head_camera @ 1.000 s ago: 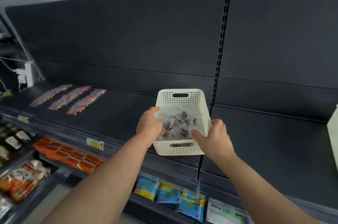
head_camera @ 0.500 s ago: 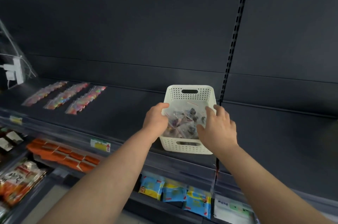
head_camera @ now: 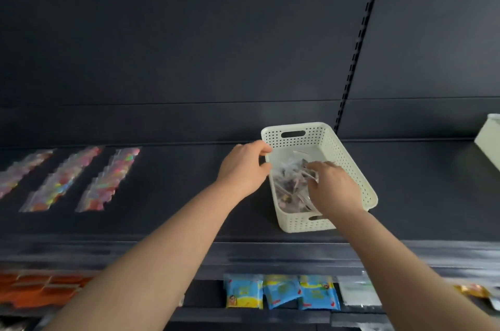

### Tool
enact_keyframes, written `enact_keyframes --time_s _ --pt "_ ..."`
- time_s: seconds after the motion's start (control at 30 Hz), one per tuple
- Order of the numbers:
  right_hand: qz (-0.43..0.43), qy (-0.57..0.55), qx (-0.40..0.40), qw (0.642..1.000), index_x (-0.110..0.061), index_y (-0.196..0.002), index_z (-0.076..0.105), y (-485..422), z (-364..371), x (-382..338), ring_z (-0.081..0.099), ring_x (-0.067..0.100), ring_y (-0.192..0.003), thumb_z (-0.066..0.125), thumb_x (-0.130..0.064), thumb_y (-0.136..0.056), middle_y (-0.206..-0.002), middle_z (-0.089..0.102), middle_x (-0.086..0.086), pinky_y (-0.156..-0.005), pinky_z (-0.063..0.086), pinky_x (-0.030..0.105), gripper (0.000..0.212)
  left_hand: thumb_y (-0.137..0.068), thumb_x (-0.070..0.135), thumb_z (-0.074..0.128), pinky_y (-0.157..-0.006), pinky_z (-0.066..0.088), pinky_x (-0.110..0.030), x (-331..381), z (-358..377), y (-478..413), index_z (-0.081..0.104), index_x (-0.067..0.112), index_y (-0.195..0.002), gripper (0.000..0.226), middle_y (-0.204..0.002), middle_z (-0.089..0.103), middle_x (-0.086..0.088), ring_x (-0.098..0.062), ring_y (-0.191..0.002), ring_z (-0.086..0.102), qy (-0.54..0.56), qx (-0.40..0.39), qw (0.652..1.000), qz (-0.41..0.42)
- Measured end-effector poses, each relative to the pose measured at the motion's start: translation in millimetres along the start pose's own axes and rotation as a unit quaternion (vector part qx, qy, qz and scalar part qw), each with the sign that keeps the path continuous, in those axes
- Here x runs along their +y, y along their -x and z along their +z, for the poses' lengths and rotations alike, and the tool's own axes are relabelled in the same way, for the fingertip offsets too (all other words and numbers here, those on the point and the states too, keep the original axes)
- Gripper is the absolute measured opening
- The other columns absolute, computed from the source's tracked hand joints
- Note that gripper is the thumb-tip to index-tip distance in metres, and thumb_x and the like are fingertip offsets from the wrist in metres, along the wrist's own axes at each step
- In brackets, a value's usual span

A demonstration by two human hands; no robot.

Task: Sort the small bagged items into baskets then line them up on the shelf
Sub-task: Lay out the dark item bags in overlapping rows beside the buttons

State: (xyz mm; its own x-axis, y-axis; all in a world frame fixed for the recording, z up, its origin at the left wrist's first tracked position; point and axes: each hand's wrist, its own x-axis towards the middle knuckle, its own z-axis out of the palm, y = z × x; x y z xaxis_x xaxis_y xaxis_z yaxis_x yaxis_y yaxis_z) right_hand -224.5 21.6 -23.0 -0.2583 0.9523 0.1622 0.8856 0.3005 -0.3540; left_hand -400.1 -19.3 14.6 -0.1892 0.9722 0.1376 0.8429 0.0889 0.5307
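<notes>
White perforated plastic basket [head_camera: 349, 165] sits on the dark shelf [head_camera: 176, 195], clear small bags [head_camera: 289, 182] heaped inside. The left hand [head_camera: 243, 168] pinches its left rim; the right hand [head_camera: 332, 187], fingers curled, seems to pinch a bag. Sorting looks underway; next, I'd guess, settle the bags and square the basket up.

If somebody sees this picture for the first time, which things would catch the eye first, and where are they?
First, the white perforated plastic basket on the dark shelf, right of centre: the person's left grip holds its left rim, and the right grip reaches into the small clear plastic bags inside it. Next, three rows of colourful small bags lie on the same shelf, far left.
</notes>
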Motion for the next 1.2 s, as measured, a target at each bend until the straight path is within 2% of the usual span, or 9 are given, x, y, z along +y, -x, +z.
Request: enact_keyframes --time_s 0.17,0.37,0.53,0.67,0.8,0.9,1.0,1.1,1.2 --pt "0.008 0.056 0.016 0.998 -0.025 -0.135 0.049 -13.7 -11.4 13.1 0.047 0.021 -0.122 0.047 -0.015 -0.092 -0.133 0.053 -0.003 -0.095 0.042 0.038 0.043 -0.087 0.027 0.07 -0.087 0.043 -0.03 33.0 22.3 -37.9 0.047 0.03 -0.139 0.057 -0.135 0.055 0.003 -0.019 -0.121 0.052 -0.135 -0.17 0.969 0.117" --pt "-0.027 0.045 -0.006 0.999 -0.025 -0.13 0.053 -23.4 -0.8 17.1 0.053 0.017 -0.114 0.048 -0.011 -0.09 -0.126 0.058 -0.005 -0.092 0.045 0.033 0.043 -0.076 0.039 0.079 -0.074 0.045 -0.032 45.9 44.7 -63.8 0.043 0.032 -0.14 0.074 -0.118 0.058 0.001 -0.021 -0.104 0.057 -0.264 -0.286 0.91 0.144" --pt "0.032 0.071 -0.025 0.997 -0.019 -0.132 0.047 -26.4 -0.4 25.1 0.044 0.02 -0.127 0.045 -0.011 -0.09 -0.13 0.055 0.001 -0.1 0.038 0.032 0.043 -0.073 0.042 0.081 -0.086 0.048 -0.034 42.4 43.8 -83.3 0.055 0.036 -0.13 0.064 -0.127 0.059 0.007 -0.019 -0.115 0.055 -0.212 -0.234 0.941 0.119" --pt "0.056 0.075 -0.037 0.995 -0.017 -0.137 0.042 -28.1 -1.4 23.4 0.04 0.021 -0.131 0.043 -0.007 -0.088 -0.134 0.052 0.002 -0.104 0.037 0.033 0.05 -0.077 0.032 0.08 -0.08 0.047 -0.029 32.3 45.0 -92.0 0.071 0.03 -0.102 0.027 -0.099 0.063 0.013 -0.012 -0.099 0.059 -0.162 -0.218 0.955 0.122" --pt "0.072 -0.011 -0.017 0.997 -0.02 -0.141 0.04 -33.9 -4.5 3.3 0.051 0.021 -0.119 0.043 -0.002 -0.087 -0.132 0.054 0.0 -0.094 0.047 0.036 0.057 -0.077 0.022 0.079 -0.078 0.052 -0.026 17.0 35.2 -96.9 0.068 0.026 -0.082 0.014 -0.077 0.065 0.014 -0.01 -0.084 0.066 0.063 -0.132 0.987 0.062" --pt "0.076 -0.181 -0.004 0.981 -0.019 -0.141 0.041 -41.5 -2.5 -27.7 0.056 0.018 -0.115 0.041 -0.003 -0.089 -0.13 0.057 -0.001 -0.096 0.048 0.036 0.054 -0.076 0.021 0.081 -0.077 0.051 -0.028 -1.9 16.6 -100.3 0.067 0.023 -0.09 0.019 -0.083 0.068 0.004 -0.012 -0.08 0.065 0.212 -0.057 0.976 0.004" --pt "0.106 -0.366 -0.048 0.923 -0.019 -0.142 0.039 -49.1 2.6 -71.6 0.061 0.015 -0.104 0.051 -0.015 -0.088 -0.12 0.061 -0.006 -0.089 0.052 0.036 0.056 -0.079 0.016 0.078 -0.078 0.054 -0.032 -32.4 -7.8 -98.5 0.065 0.021 -0.096 0.022 -0.085 0.068 0.0 -0.016 -0.081 0.065 0.257 -0.028 0.966 -0.014" --pt "0.103 -0.36 -0.044 0.926 -0.011 -0.136 0.047 -56.5 21.6 -108.4 0.066 0.02 -0.093 0.06 -0.02 -0.088 -0.104 0.068 -0.002 -0.082 0.054 0.036 0.05 -0.086 0.014 0.072 -0.079 0.056 -0.031 -65.0 -25.8 -89.4 0.064 0.015 -0.11 0.026 -0.091 0.071 -0.003 -0.015 -0.082 0.067 0.293 -0.054 0.954 -0.033" --pt "0.154 -0.464 -0.053 0.871 -0.006 -0.12 0.058 -60.3 49.6 -134.6 0.066 0.017 -0.078 0.058 -0.006 -0.091 -0.094 0.066 0.005 -0.065 0.057 0.027 0.03 -0.095 0.015 0.06 -0.08 0.058 -0.031 -102.3 -36.8 -76.1 0.06 0.015 -0.119 0.025 -0.099 0.069 0.001 -0.013 -0.085 0.066 0.321 -0.015 0.943 -0.088"
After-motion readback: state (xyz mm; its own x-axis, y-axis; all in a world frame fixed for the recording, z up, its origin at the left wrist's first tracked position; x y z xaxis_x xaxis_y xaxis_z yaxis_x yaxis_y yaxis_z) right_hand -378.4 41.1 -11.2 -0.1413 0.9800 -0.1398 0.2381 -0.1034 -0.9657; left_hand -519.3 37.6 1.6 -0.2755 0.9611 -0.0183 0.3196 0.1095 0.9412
